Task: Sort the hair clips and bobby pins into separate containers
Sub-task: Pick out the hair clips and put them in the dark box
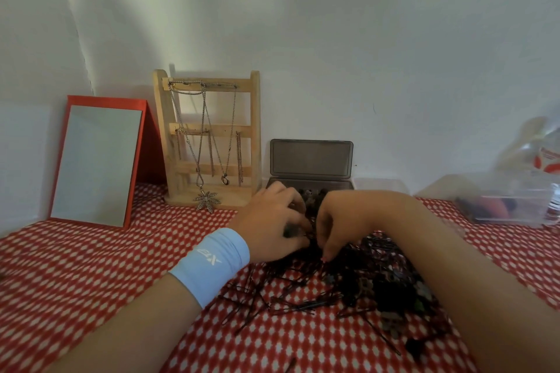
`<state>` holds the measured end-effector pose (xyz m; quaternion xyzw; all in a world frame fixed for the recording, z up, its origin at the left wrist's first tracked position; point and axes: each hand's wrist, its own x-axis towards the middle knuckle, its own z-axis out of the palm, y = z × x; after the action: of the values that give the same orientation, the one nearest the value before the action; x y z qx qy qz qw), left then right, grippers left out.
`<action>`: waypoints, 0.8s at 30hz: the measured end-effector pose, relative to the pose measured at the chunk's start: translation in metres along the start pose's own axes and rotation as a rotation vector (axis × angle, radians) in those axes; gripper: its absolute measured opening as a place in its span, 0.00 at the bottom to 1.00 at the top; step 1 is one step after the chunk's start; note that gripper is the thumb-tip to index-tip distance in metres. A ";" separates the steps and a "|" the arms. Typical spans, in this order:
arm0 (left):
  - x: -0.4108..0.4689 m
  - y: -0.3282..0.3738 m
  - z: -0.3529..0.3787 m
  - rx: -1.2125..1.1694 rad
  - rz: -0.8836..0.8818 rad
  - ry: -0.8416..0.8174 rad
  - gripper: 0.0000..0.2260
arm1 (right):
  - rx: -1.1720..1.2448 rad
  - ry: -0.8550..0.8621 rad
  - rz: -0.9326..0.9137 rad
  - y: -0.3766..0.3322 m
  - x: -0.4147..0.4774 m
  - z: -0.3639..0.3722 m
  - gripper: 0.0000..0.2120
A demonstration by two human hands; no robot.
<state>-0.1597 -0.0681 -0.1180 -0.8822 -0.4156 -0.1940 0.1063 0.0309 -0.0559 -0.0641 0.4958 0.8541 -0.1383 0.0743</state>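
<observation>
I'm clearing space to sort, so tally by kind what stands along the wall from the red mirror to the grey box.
Red-framed mirror: 1
Wooden jewellery stand: 1
Grey box, lid open: 1
Total: 3

The single camera sits on the person's head, facing forward and down, close over the red-checked tabletop point(91, 266), with the white wall point(333, 39) straight ahead.

bobby pins point(291, 303): thin, dark, loosely heaped on red-patterned worktop point(91, 281) | hair clips point(368, 286): small, dark, mixed into heap's right side | grey box point(310, 160): lid upright, against wall | clear container point(512, 206): far right
</observation>
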 end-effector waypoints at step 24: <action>0.052 -0.019 -0.012 -0.431 -0.372 0.147 0.10 | 0.001 -0.251 0.003 -0.015 -0.005 0.007 0.10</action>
<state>-0.1474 -0.0241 -0.0838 -0.7769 -0.5104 -0.3573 -0.0911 0.0203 -0.0695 -0.0669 0.4757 0.8374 -0.1994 0.1806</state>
